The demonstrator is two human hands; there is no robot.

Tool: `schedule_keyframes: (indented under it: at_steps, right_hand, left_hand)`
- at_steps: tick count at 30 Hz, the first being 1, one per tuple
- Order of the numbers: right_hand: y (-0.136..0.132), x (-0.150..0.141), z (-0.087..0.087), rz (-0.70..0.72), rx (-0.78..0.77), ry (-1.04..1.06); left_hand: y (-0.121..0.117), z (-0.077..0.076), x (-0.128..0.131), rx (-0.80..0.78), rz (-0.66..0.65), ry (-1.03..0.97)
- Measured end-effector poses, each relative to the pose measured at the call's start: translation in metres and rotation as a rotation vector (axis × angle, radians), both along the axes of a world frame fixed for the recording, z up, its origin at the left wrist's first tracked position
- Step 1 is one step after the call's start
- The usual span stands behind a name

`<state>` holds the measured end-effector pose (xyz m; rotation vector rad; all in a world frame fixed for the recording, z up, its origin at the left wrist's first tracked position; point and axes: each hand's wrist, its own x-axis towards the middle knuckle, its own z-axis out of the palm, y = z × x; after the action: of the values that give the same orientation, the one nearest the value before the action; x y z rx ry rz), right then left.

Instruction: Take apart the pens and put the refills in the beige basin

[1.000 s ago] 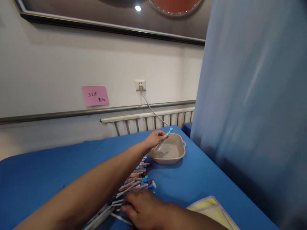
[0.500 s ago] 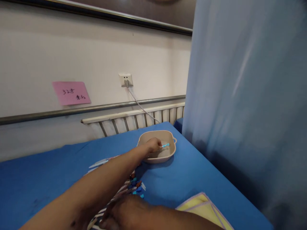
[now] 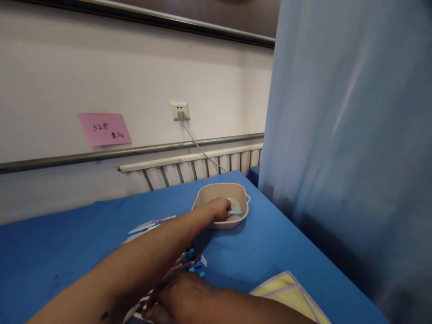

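My left hand reaches inside a beige basin, its fingers closed on a thin stick with a light-blue end. The stick lies level over the basin floor, pointing right; its other end is hidden in my fingers. My right hand is low in the middle, fingers curled down over a heap of slim sticks with blue, dark-blue and brown-red ends. Whatever those fingers grip is hidden. Beside it shows something with pale and dark stripes, partly covered by my left forearm.
More slim pale sticks lie beyond my left forearm on the blue sheet. A folded yellow cloth is at lower right. A blue curtain hangs on the right. Behind stand a white rail and a plugged-in cord.
My left hand has shifted slightly right and down inside the basin, and the stick has turned nearly level. My right hand stays at the heap. The view has moved slightly.
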<state>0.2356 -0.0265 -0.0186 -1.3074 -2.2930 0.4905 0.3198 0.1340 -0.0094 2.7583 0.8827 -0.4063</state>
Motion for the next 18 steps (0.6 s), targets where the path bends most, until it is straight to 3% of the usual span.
schedule_keyframes:
  at_steps: [6,11,15,18]
  right_hand:
    - [-0.004,0.003,0.006,0.008,0.024,-0.006]
    - [-0.007,0.006,0.011,-0.002,0.060,0.004]
    - [-0.005,0.006,0.001,-0.039,0.075,0.097]
    - [0.000,0.008,-0.011,-0.135,0.087,0.290]
  left_hand:
    - [-0.002,0.007,-0.002,-0.006,0.010,-0.045]
    - [-0.002,0.032,-0.020,-0.005,0.010,-0.284]
    - [-0.009,0.053,-0.077,0.040,0.093,-0.567]
    - [-0.024,0.052,-0.144,0.095,0.231,-0.712]
